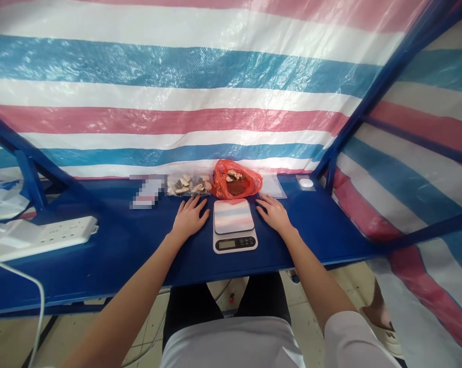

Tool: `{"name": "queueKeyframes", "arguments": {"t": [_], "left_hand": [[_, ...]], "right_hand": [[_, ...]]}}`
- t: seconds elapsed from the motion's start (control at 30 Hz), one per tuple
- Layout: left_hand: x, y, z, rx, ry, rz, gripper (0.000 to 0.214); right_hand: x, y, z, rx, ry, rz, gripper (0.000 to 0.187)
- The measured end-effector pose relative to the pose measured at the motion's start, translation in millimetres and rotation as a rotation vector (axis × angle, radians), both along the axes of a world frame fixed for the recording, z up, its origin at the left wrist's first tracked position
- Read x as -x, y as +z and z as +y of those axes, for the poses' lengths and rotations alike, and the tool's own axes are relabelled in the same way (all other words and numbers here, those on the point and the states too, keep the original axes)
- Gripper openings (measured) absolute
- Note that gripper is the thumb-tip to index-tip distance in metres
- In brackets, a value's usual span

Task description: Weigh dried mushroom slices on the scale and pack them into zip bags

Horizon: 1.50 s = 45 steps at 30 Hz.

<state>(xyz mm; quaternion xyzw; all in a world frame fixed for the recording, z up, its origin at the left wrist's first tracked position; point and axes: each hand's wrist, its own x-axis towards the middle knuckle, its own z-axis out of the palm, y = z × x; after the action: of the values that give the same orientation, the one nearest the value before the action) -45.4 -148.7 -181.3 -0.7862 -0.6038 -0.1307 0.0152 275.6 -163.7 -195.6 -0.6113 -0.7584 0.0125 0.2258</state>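
Note:
My left hand (188,217) lies flat on the blue tabletop (131,250), just left of a digital kitchen scale (234,225). My right hand (274,213) rests flat on the scale's other side, and neither hand holds anything. The scale has a glossy, reflective platform and a lit display, with nothing on it. Behind it sits an orange-red plastic bag (235,179) holding brown and pale slices, perhaps dried. To its left, clear plastic bags (187,185) contain pale, chip-like pieces.
A white power strip (43,237) lies at the table's left, with a white cable (31,278) trailing down. A pixelated item (146,191), a flat clear sleeve (272,186) and a small white disc (305,183) stand along the back. Striped tarpaulin on blue frames encloses the table.

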Motion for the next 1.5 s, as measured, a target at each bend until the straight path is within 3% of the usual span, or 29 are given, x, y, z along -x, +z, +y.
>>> {"name": "queueKeyframes", "arguments": {"t": [0.27, 0.5, 0.6, 0.93, 1.17, 1.3, 1.43, 1.5], "left_hand": [[-0.6, -2.4, 6.4, -0.049, -0.042, -0.032, 0.05], [-0.3, -6.2, 9.0, -0.04, -0.046, -0.06, 0.049], [0.1, -7.1, 8.6, -0.035, -0.05, -0.042, 0.049], [-2.4, -4.3, 7.8, -0.015, -0.048, -0.031, 0.052], [-1.8, -3.6, 7.5, 0.003, -0.054, -0.061, 0.05], [0.7, -4.4, 7.8, -0.028, -0.1, -0.142, 0.048], [1.1, 0.4, 7.2, -0.061, -0.121, -0.324, 0.044], [-4.2, 8.9, 4.6, -0.063, -0.127, -0.461, 0.043]], "right_hand": [[-5.6, 24.8, 19.3, -0.025, -0.151, 0.078, 0.033], [-19.8, 31.3, 55.9, 0.186, -0.114, -0.096, 0.037], [-21.6, 29.1, 56.7, 0.225, -0.112, -0.105, 0.035], [-16.8, 37.2, 47.7, 0.214, -0.291, -0.033, 0.033], [-27.4, 45.0, 37.1, 0.102, -0.381, 0.366, 0.032], [-31.6, 49.5, 28.2, -0.044, -0.293, 0.749, 0.033], [-21.0, 61.8, 16.5, -0.028, -0.146, 1.15, 0.039], [-9.9, 71.3, 9.9, -0.012, -0.089, 1.256, 0.036]]}}
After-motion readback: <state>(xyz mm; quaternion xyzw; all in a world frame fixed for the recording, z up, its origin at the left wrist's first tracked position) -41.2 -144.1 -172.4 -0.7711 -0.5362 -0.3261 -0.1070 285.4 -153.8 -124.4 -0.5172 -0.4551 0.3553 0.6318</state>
